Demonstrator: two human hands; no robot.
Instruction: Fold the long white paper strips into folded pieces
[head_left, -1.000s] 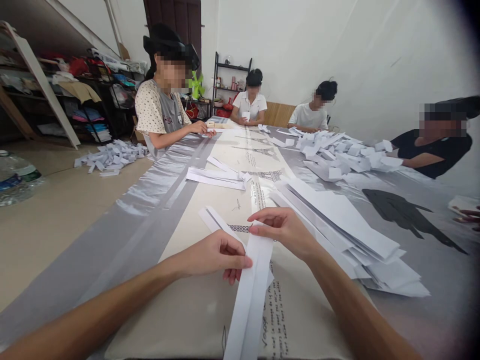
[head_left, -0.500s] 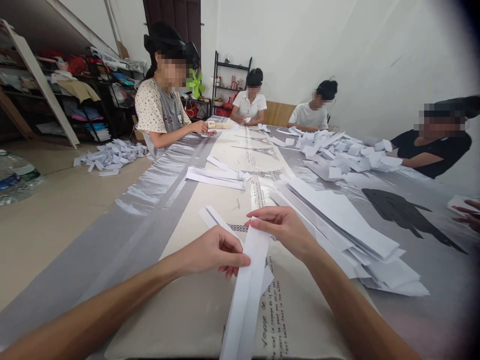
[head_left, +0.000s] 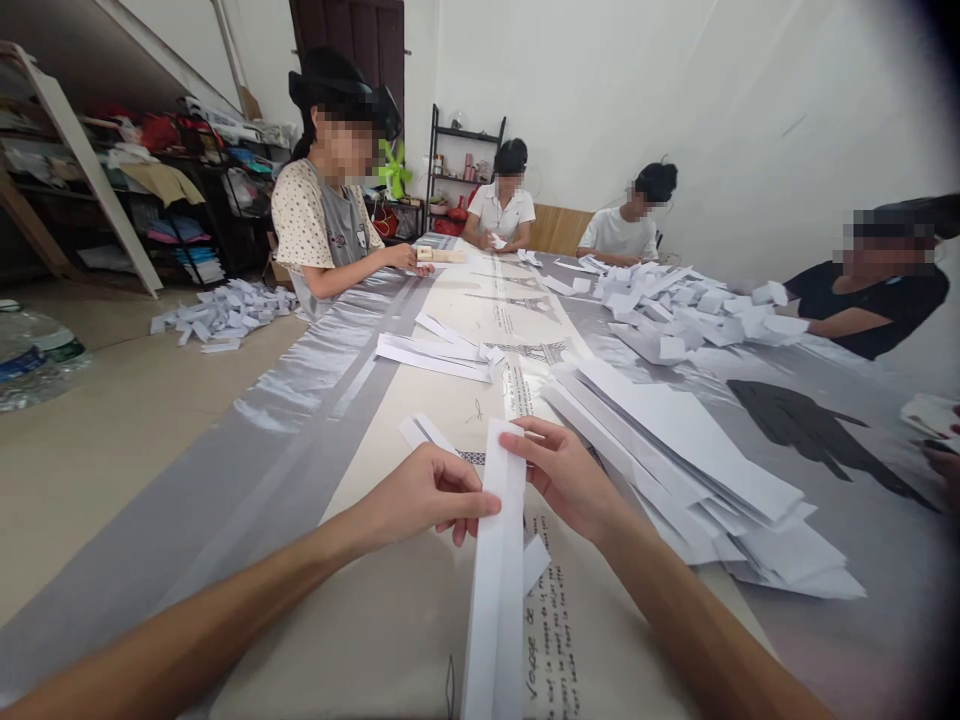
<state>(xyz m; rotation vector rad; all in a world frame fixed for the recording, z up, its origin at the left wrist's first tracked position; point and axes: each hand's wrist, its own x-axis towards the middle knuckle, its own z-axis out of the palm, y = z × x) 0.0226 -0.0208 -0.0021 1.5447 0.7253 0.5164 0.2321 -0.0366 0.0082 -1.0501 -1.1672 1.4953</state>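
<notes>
White paper strip (head_left: 493,590) is pinched by both hands (head_left: 439,488).

One left hand (head_left: 435,485), one right hand (head_left: 561,465), one held strip (head_left: 499,570)

Four co-workers (head_left: 321,240), plus part of another hand (head_left: 946,462) at the table's (head_left: 247,490) right edge. Toward that edge: one paper heap (head_left: 690,305), one stack of strips (head_left: 679,435). Beyond the left edge: one floor heap (head_left: 229,315).
</notes>
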